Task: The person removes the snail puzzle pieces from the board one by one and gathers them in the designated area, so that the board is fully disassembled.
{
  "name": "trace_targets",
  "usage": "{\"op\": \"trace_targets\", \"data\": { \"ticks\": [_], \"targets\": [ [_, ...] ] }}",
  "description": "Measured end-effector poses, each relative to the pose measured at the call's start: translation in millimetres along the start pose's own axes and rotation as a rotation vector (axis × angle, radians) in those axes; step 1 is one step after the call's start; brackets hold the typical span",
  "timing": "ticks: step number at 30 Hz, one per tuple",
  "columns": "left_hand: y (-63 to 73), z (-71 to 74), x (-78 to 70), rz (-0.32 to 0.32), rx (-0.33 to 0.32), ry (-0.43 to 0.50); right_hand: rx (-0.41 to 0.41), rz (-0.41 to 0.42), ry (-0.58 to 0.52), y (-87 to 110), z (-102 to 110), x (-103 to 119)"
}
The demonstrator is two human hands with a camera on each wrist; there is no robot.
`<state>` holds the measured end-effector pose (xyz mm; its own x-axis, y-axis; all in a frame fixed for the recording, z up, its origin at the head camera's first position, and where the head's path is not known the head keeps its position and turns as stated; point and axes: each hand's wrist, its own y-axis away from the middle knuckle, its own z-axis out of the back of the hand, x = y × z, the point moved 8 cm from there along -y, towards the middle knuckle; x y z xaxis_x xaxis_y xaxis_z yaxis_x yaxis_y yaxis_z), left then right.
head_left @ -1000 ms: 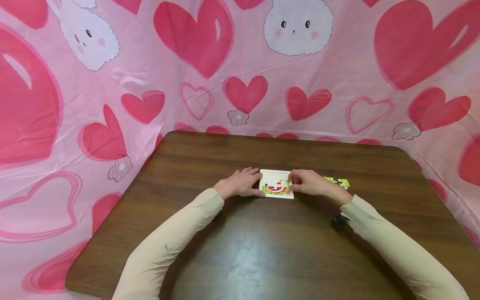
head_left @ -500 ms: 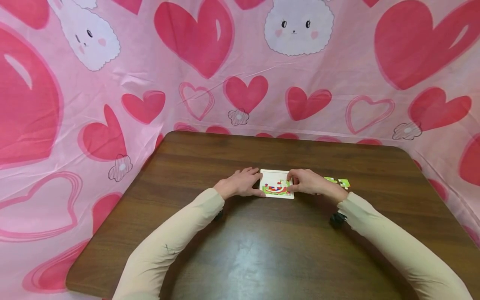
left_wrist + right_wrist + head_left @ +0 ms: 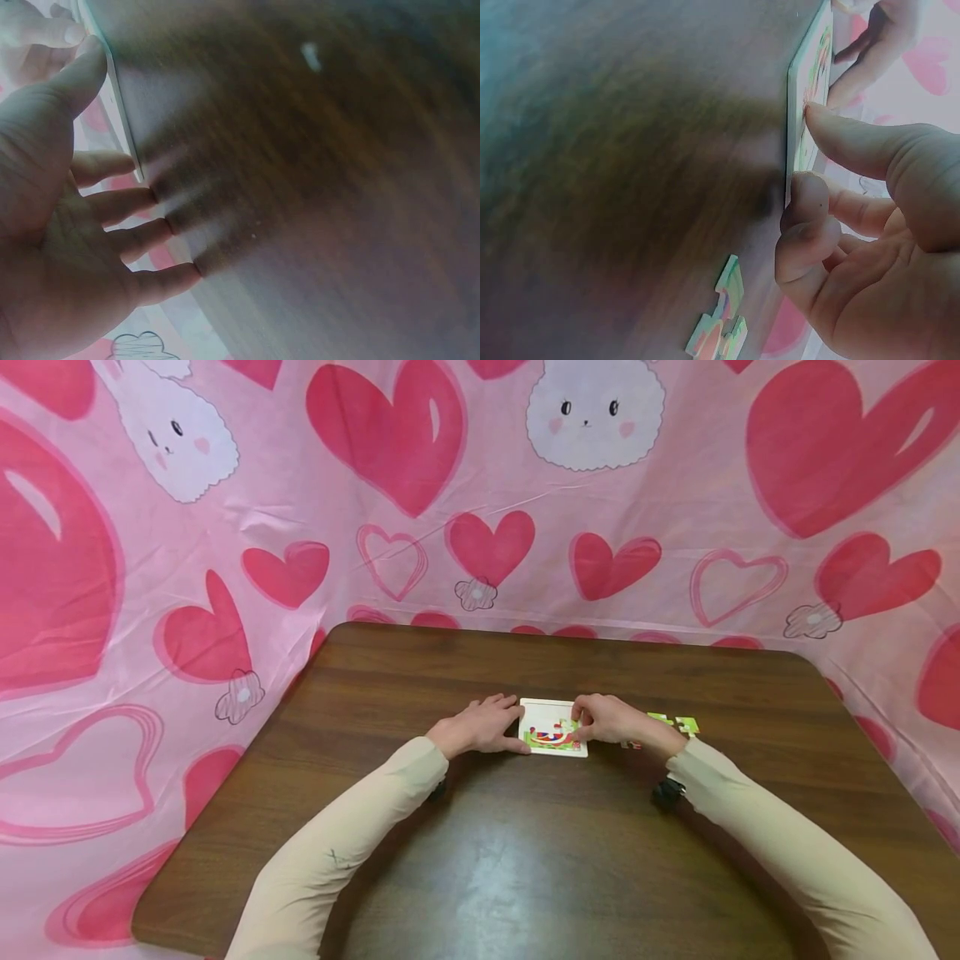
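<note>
A small square jigsaw tray (image 3: pixel 538 712) with a white frame lies on the table, its near part filled with colourful pieces. My left hand (image 3: pixel 483 727) rests at its left side, fingers spread and fairly straight, with the thumb at the near-left corner. In the left wrist view the fingertips of this left hand (image 3: pixel 45 217) touch the tray edge and tabletop. Over the tray's right side, my right hand (image 3: pixel 611 722) pinches a puzzle piece, mostly hidden by the fingers. The right wrist view shows the thumb of the right hand (image 3: pixel 877 247) on the tray's picture and its other fingers curled.
Several loose puzzle pieces (image 3: pixel 687 726) with green and yellow print lie right of the tray, partly behind the right wrist. They also show as flat pieces (image 3: pixel 732 289) in the right wrist view. A pink heart-print cloth (image 3: pixel 491 547) hangs behind the brown wooden table (image 3: pixel 487 860).
My right hand has shifted slightly left over the tray, uncovering more of the loose pieces beside its wrist. The left hand and the tray have stayed in place.
</note>
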<state>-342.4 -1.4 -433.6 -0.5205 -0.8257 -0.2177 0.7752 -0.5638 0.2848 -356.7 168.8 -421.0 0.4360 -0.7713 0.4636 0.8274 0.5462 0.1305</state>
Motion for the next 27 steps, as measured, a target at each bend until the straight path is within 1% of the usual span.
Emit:
{"op": "trace_targets", "data": {
  "ticks": [6,8,12,14,19,25,27],
  "targets": [
    [1.5,0.8,0.6,0.004,-0.001,-0.007,0.011,-0.044,-0.005,-3.8,-1.1,-1.6],
    [1.9,0.6,1.0,0.008,0.0,-0.011,-0.001,-0.041,-0.003,-4.7,-0.8,-0.8],
    [1.7,-0.1,0.7,0.013,-0.003,-0.015,-0.035,-0.012,-0.001,-5.2,1.1,4.8],
    [1.4,-0.7,0.1,0.011,-0.005,-0.016,-0.039,-0.001,0.0,-5.2,1.0,7.5],
    [1.0,-1.7,-0.8,0.008,-0.007,-0.014,-0.001,0.024,0.04,-4.9,-3.2,12.5],
    [1.6,-0.5,-0.5,0.006,-0.013,-0.02,0.027,0.093,0.117,-5.8,-4.4,21.4],
    [1.7,-0.6,-0.1,0.007,-0.011,-0.02,0.032,0.105,0.129,-6.6,-3.7,23.4]
  ]
}}
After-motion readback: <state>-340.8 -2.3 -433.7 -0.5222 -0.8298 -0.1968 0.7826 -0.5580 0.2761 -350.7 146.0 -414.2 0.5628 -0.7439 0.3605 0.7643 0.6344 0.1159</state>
